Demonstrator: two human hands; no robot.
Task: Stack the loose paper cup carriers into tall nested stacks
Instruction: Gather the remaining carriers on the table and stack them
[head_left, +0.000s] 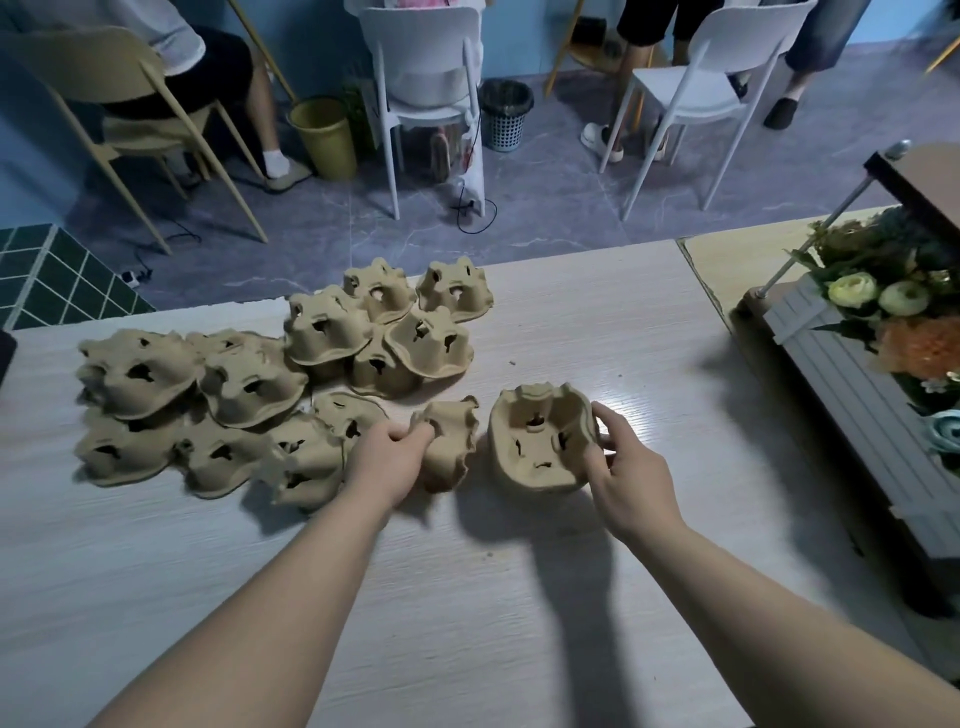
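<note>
Left hand (388, 451): fingers curled over the near-left edge of a single carrier (448, 444), gripping it; that carrier was tipped on its side, one edge on the table (597, 322). Left forearm reached in from the lower left, palm down.

Right hand (626, 470): thumb and fingertips closed on the right rim of the open-side-up carrier (540, 441), pinching it. This carrier stood with its cup wells facing up, just right of the tipped one; whether the two touched could not be told. Right forearm came in from the lower right.

Loose carriers (244, 384) lay overturned in an overlapping heap to the left and behind the hands, some resting on others. Nearest of the heap lay against the left wrist side.

At the right table edge: a grey slatted planter (831, 374) with artificial flowers (883, 301). Beyond the table: white chairs (431, 67), a mesh bin (506, 111), seated persons' legs.
</note>
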